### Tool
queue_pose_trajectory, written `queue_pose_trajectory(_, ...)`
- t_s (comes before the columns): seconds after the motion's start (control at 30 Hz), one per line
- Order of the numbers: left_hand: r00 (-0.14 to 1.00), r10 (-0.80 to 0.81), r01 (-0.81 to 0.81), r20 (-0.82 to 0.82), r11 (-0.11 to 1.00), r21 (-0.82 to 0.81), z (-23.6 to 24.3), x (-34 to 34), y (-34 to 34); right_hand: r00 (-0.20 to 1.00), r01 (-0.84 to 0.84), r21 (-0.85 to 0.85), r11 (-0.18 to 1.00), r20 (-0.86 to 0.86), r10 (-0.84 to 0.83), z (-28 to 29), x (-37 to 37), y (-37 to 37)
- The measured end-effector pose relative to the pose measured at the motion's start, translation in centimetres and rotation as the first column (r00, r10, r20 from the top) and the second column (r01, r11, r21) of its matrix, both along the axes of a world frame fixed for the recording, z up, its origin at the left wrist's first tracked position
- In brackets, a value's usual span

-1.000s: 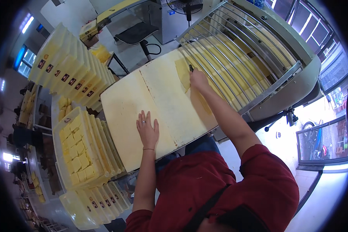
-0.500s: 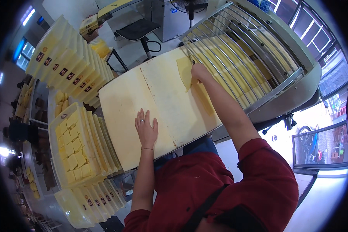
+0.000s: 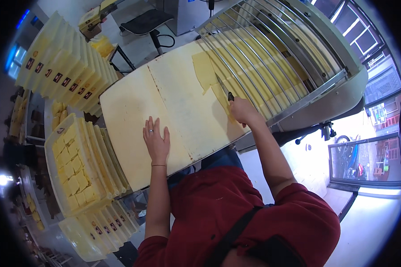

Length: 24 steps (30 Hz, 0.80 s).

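Observation:
My right hand [image 3: 244, 111] is closed around the black handle of a knife [image 3: 230, 95]. Its thin blade points away from me over a flat yellow dough sheet [image 3: 203, 73] with an uneven left edge. The sheet lies on a pale work surface [image 3: 131, 104] and runs right, under the metal bar guard [image 3: 249, 64] of a machine. Flat on the same surface, left of the dough and apart from it, rests my left hand [image 3: 157, 142], empty, fingers stretched out, a ring on one finger.
At the left stand tall stacks of translucent trays [image 3: 60, 66]. A nearer tray [image 3: 49, 155] holds several yellow dough pieces [image 3: 73, 167]. Beyond the surface is a black stool [image 3: 147, 21]. The machine's side panel [image 3: 343, 95] bounds the right.
My right hand has drawn the knife toward me along the dough, near the guard. My left hand stays flat on the surface. The whole view has shifted slightly.

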<state>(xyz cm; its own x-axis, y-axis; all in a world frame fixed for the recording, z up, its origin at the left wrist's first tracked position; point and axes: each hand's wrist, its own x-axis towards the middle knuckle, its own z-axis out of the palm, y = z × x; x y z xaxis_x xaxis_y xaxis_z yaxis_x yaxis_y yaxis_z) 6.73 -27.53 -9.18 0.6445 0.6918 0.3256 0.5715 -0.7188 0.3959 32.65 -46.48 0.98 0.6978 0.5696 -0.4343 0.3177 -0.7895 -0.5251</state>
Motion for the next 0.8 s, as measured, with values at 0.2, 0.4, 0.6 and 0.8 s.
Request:
queue_pose_trajectory(0.2, 0.999, -0.027, 0.026, 0.026, 0.999, 0.037, -0.6, 1.4, 0.9, 1.000, 0.001, 0.017, 1.000, -0.007, -0.001, 0.5, -1.1, -3.2)
queue_pose_trajectory(0.4, 0.961, -0.182, 0.181, 0.207, 0.983, 0.024, 0.7, 9.3, 3.7, 0.999, -0.043, 0.053, 0.998, 0.018, 0.042, -0.5, -0.4, -4.7)
queue_pose_trajectory(0.6, 0.896, -0.414, 0.428, 0.159, 0.901, -0.068, 2.8, 22.3, 8.4, 0.999, 0.013, 0.081, 0.997, -0.044, -0.010, -1.0, -0.7, -5.6)
queue_pose_trajectory(0.8, 0.932, -0.361, 0.359, 0.014, 0.919, -0.162, 2.6, 32.1, 9.4, 0.997, -0.053, 0.232, 0.971, 0.069, 0.038, -4.3, -0.9, -7.6)
